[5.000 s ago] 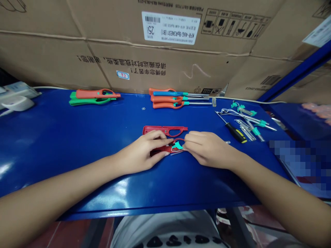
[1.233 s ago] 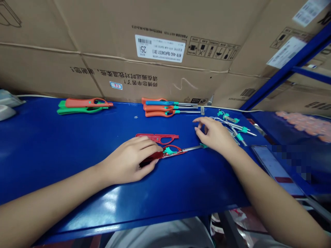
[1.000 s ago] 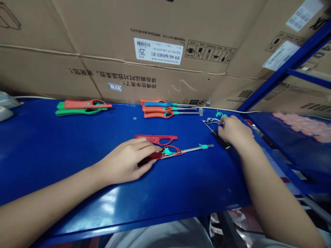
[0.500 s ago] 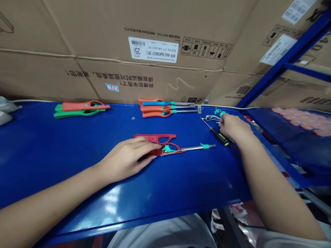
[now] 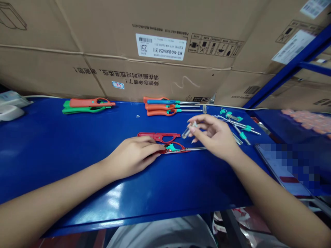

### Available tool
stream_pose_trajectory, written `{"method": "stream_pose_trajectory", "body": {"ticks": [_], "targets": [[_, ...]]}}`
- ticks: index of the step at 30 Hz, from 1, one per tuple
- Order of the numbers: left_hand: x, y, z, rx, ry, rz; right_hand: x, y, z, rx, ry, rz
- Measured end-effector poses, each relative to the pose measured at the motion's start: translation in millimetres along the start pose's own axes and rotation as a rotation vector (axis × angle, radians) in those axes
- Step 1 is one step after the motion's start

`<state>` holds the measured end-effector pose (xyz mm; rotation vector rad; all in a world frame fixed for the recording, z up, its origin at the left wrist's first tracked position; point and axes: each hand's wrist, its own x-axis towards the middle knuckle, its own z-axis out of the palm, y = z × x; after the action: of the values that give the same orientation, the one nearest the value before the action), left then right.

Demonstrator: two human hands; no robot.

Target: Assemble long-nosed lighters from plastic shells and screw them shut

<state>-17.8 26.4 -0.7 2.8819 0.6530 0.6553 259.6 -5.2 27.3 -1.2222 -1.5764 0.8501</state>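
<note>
My left hand (image 5: 133,148) lies over the handle end of an open red lighter shell (image 5: 174,148) and holds it to the blue bench. A teal part and a thin wire sit in the shell's loop, and a metal nozzle tube (image 5: 195,149) runs out to the right. My right hand (image 5: 214,136) is raised above that tube. Its thumb and fingertips pinch a small clear tube (image 5: 186,132). A second, empty red shell half (image 5: 158,137) lies just behind the first, touching my left fingertips.
Finished orange, green and blue lighters (image 5: 88,102) (image 5: 160,106) lie along the bench's back edge, against cardboard boxes (image 5: 155,79). Metal nozzles with teal collars and wires (image 5: 239,124) lie at the right. A blue shelf frame (image 5: 292,69) rises beyond them.
My right hand has moved left from the wires and teal parts to above the lighter, now pinching the small clear tube. My left hand stays on the red shell.
</note>
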Motion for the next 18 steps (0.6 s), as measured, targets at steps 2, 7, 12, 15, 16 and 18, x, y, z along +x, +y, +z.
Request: {"method": "stream_pose_trajectory", "body": {"ticks": [2,7,12,15,16,18], "targets": [[0.0,1.1,-0.2,-0.056,0.003,-0.028,-6.4,-1.8,11.4,0.100,-0.094,-0.012],[1.2,9.5,-0.6,-0.233,0.141,-0.090,-14.6,-3.1,23.9,0.130,-0.230,-0.043],[1.9,24.0,0.3,-0.361,0.196,-0.144,-19.7,-5.4,32.4,0.041,-0.311,-0.200],[1.3,28.0,0.1,-0.423,0.149,-0.145,-22.8,-3.7,36.3,0.029,-0.360,-0.231],[1.0,28.1,-0.1,-0.433,0.134,-0.139,-23.4,-2.6,36.8,0.032,-0.370,-0.233],[0.3,26.9,-0.9,-0.428,0.110,-0.135,-23.5,-0.5,36.6,0.054,-0.367,-0.227]]}}
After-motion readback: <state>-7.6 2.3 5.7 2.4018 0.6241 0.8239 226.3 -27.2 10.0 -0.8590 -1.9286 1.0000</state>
